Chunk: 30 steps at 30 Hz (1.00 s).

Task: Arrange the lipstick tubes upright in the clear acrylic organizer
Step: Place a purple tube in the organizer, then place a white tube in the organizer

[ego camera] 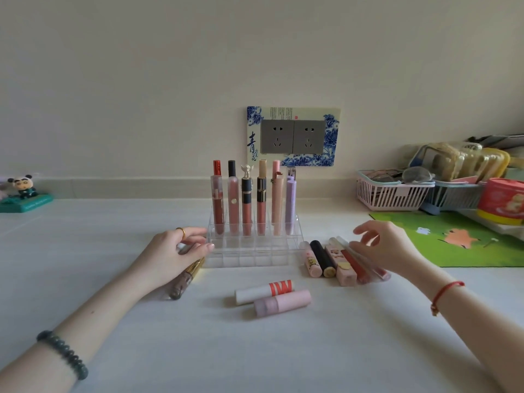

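Landmark for all positions: the clear acrylic organizer (252, 251), centre of the white table (255, 350), below the wall socket.

Risks first. Right hand (388, 248) hovers with fingers spread loosely over the row of lying tubes (340, 262) just right of the organizer; it grips nothing as far as I can see. These tubes lie side by side and touching, so pinching one could roll or nudge its neighbours. Left hand (181, 251) rests at the organizer's left edge, fingertips touching or nearly touching the wall, curled over a gold-capped brown tube (185, 276); whether it actually grips that tube I cannot tell. If this hand pushes rather than braces, the light tray could slide and the tall back-row tubes could tip (they stand far above the cell walls).

Container contents. Back row of the organizer holds six upright tubes: red-capped (217, 199), black-capped (233, 202), figurine-topped (247, 202), black-and-gold (261, 202), pink (276, 199), lilac (290, 205). The front rows look empty.

Still outside: white tube with red lettering (263, 292) and pink tube (282, 302), both lying in front of the organizer, apart from it. Judged: task under halfway
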{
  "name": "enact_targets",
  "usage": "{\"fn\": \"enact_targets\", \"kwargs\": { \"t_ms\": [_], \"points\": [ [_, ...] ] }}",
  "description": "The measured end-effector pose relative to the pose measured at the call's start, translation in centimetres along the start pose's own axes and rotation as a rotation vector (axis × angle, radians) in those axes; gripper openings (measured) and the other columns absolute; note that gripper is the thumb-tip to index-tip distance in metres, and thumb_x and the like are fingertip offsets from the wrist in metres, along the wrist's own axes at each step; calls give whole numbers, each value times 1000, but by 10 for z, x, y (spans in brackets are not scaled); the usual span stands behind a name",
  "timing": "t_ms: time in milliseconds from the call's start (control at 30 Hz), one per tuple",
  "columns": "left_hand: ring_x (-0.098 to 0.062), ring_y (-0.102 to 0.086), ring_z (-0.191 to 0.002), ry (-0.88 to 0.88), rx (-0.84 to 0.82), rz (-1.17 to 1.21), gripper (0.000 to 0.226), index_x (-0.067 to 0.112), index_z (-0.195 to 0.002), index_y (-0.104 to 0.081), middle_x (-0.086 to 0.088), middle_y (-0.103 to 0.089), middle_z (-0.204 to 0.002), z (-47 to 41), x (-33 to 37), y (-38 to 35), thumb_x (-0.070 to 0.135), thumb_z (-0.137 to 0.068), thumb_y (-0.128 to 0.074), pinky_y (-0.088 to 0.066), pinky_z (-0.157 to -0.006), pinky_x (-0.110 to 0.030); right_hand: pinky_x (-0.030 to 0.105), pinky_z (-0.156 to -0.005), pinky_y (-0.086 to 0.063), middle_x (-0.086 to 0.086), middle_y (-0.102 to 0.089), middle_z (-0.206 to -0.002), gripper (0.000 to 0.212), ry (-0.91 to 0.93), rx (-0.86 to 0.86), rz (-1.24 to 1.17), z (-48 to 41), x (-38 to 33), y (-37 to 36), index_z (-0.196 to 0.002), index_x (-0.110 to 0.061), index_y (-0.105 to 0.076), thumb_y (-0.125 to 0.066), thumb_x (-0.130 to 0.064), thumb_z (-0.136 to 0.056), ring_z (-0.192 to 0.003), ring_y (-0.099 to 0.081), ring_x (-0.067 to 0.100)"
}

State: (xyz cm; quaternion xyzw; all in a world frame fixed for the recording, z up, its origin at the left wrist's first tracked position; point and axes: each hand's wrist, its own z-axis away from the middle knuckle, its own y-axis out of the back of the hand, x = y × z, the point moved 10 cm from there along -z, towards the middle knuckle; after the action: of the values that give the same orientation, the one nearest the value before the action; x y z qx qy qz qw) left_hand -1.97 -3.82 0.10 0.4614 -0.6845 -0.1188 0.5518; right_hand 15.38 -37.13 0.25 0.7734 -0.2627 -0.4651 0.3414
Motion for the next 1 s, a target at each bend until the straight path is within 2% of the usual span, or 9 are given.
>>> {"fn": "enact_targets", "kwargs": {
  "t_ms": [67,233,367,433,500,567,667,767,1000],
  "points": [
    [4,-58,-92,2,5,9,36,25,-112,-61,21,-63,-90,0,0,1,35,-78,-67,-39,-84,-19,31,-51,-51,-2,-60,-79,26,-27,-31,20,4,3,-5,-95,-18,-59,-70,-30,-74,-62,-61,20],
    [3,-57,-92,-3,2,11,34,25,-112,-61,24,-63,-88,1,3,2,35,-80,-64,-38,-83,-18,17,-37,-36,1,-59,-80,31,-35,-61,86,7,3,-11,-105,-12,-60,-64,-26,-78,-61,-50,13],
    [-2,-58,-97,-19,9,14,32,25,-112,-61,22,-64,-92,3,5,6,37,-83,-60,-38,-84,-21,23,-63,-37,0,-58,-81,32,-15,-54,144,8,-1,-9,-109,-9,-61,-63,-22,-79,-74,-50,17],
    [-4,-58,-97,-29,18,13,32,25,-113,-61,20,-65,-94,3,6,7,37,-84,-59,-39,-84,-22,23,-68,-36,-1,-58,-79,31,10,-24,139,8,-5,-3,-108,-7,-62,-62,-16,-79,-75,-50,17],
    [-4,-59,-96,-43,41,17,33,23,-114,-61,16,-65,-97,2,7,10,36,-84,-59,-39,-83,-21,27,-67,-41,-1,-61,-76,26,52,59,68,9,-15,13,-103,-7,-65,-63,-11,-78,-70,-54,17],
    [3,-62,-87,-56,72,76,31,21,-112,-62,15,-65,-95,2,9,14,33,-84,-60,-41,-77,-11,27,-60,-48,-3,-65,-72,18,126,172,-49,15,-34,33,-94,-11,-69,-65,-10,-77,-63,-59,16],
    [3,-64,-80,-70,113,218,21,26,-104,-64,13,-66,-95,1,14,18,29,-83,-61,-41,-65,1,11,-52,-48,-9,-65,-69,19,250,246,-333,27,-74,50,-91,-15,-68,-66,-6,-75,-56,-59,0],
    [3,-63,-87,-91,139,331,12,39,-92,-62,18,-67,-95,1,24,22,31,-83,-62,-41,-67,1,5,-50,-44,-8,-66,-69,16,351,156,-514,33,-121,40,-88,-14,-68,-66,-5,-75,-52,-57,-5],
    [2,-63,-94,-142,121,504,9,36,-89,-68,16,-70,-96,-12,46,22,31,-82,-63,-46,-80,-9,12,-63,-52,-7,-66,-74,13,468,24,-637,26,-212,-1,-87,-12,-66,-66,-6,-75,-61,-61,0]
  ]
}}
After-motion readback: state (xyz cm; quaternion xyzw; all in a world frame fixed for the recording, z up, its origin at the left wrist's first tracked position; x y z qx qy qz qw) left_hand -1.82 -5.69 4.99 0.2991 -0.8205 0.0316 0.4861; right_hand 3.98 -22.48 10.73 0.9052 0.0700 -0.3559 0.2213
